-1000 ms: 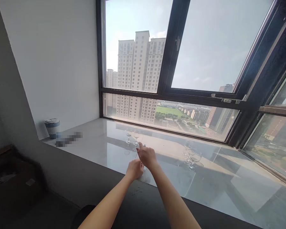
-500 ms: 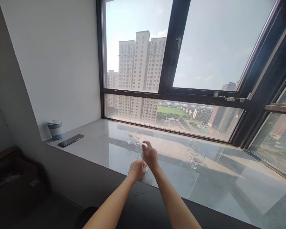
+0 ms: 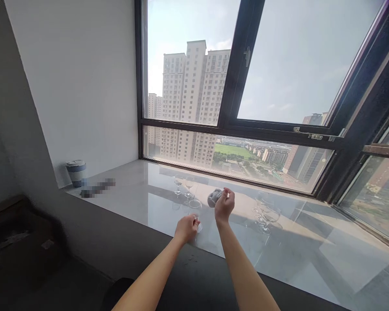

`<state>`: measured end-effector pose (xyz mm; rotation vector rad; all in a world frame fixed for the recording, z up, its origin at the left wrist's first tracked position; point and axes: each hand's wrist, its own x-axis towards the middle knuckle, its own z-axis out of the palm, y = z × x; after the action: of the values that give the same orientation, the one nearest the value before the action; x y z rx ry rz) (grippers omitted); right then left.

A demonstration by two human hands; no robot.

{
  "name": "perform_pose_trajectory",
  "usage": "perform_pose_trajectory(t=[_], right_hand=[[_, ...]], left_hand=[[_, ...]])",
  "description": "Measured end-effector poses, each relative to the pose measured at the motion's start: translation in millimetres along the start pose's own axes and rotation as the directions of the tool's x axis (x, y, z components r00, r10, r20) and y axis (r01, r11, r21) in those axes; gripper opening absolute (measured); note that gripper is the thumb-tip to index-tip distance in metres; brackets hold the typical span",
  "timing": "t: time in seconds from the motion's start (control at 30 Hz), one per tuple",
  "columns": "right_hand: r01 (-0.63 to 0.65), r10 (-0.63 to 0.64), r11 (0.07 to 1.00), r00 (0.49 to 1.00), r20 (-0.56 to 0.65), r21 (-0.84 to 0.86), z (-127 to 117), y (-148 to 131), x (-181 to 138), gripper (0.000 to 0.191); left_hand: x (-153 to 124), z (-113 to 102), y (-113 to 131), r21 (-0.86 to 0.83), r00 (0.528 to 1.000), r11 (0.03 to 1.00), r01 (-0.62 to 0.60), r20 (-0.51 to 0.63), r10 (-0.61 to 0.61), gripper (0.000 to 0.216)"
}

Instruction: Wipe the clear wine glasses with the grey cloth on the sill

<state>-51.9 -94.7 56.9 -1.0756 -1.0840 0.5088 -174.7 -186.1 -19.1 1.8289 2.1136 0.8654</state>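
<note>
My left hand [image 3: 186, 229] is closed on the lower part of a clear stemmed wine glass [image 3: 195, 204] near the front edge of the sill. The glass stands upright with its rim up, and its foot shows beside my fingers. To the right of that glass and a little higher, my right hand [image 3: 224, 206] grips a bunched grey cloth [image 3: 215, 198], clear of the glass. Just behind stand two more stemmed glasses, one on the left [image 3: 178, 185] and one on the right [image 3: 188, 185].
Several clear glasses [image 3: 266, 218] stand close together on the right of the glossy sill [image 3: 129, 194]. At the left end are a blue and white cup [image 3: 76, 173] and a dark, pixelated object [image 3: 97, 188]. A dark-framed window [image 3: 233, 128] rises behind.
My right hand has moved right, away from the glass mouth, and the grey cloth in it now shows. The glass rim is uncovered. My left hand keeps its hold.
</note>
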Motion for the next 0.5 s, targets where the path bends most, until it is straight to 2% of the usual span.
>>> perform_pose_trajectory(t=[0.13,0.27,0.37,0.5], right_hand=[[0.017,0.015,0.987,0.980,0.198,-0.161,-10.6,32.0,-11.4,0.054],[0.091,0.009,0.975,0.898,0.440,-0.205,-8.9,57.1,-40.4,0.054],[0.054,0.058,0.972,0.886,0.459,-0.228,-2.1,63.8,-59.2,0.054],[0.027,0.081,0.977,0.869,0.488,-0.209,8.4,58.8,-82.6,0.054]], left_hand=[[10.9,8.6,-10.2,-0.266,0.998,0.963,0.027,-0.050,-0.041,0.017],[24.7,14.3,-23.5,-0.462,0.986,0.886,0.043,-0.123,-0.112,0.030],[31.7,13.4,-32.2,-0.533,0.970,0.843,0.071,-0.160,-0.183,0.040],[34.4,9.5,-38.7,-0.630,0.947,0.771,0.093,-0.183,-0.264,0.046]])
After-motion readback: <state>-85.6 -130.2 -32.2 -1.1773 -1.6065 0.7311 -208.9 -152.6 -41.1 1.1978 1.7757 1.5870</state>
